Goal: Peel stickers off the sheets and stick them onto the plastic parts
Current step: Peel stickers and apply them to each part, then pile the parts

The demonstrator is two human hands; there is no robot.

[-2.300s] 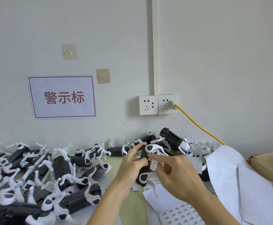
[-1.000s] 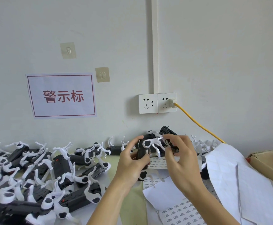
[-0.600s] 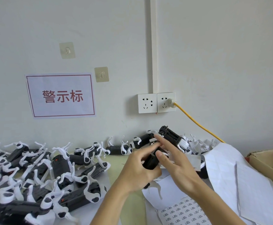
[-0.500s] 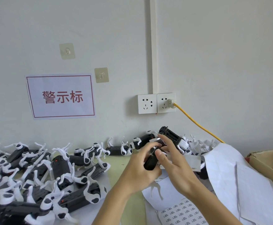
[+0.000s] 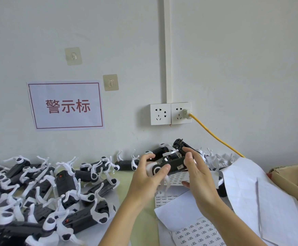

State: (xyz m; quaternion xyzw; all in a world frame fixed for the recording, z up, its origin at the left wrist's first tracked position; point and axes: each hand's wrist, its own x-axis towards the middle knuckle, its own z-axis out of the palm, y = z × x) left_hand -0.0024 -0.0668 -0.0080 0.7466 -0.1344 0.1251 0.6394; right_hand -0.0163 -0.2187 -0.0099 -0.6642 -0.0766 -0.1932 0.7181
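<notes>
I hold one black plastic part with white legs (image 5: pixel 173 165) level above the table, between both hands. My left hand (image 5: pixel 149 176) grips its left end, thumb on a white round joint. My right hand (image 5: pixel 197 176) grips the right end, thumb beside a small white sticker on the part's side. A narrow strip of stickers (image 5: pixel 177 178) hangs under the part, against my right fingers. A sticker sheet (image 5: pixel 196 233) lies at the bottom, partly under a blank white sheet (image 5: pixel 178 210).
Many black-and-white parts (image 5: pixel 61 185) cover the table's left side, and more (image 5: pixel 213 157) lie along the wall. Large white backing sheets (image 5: pixel 261 201) spread to the right beside a cardboard box (image 5: pixel 293 178). A yellow cable (image 5: pixel 215 137) runs from the wall socket (image 5: pixel 180 113).
The part was turned from upright to lying level and raised slightly. My right hand shifted from pressing on its face to gripping its right end. The sticker strip stays under it.
</notes>
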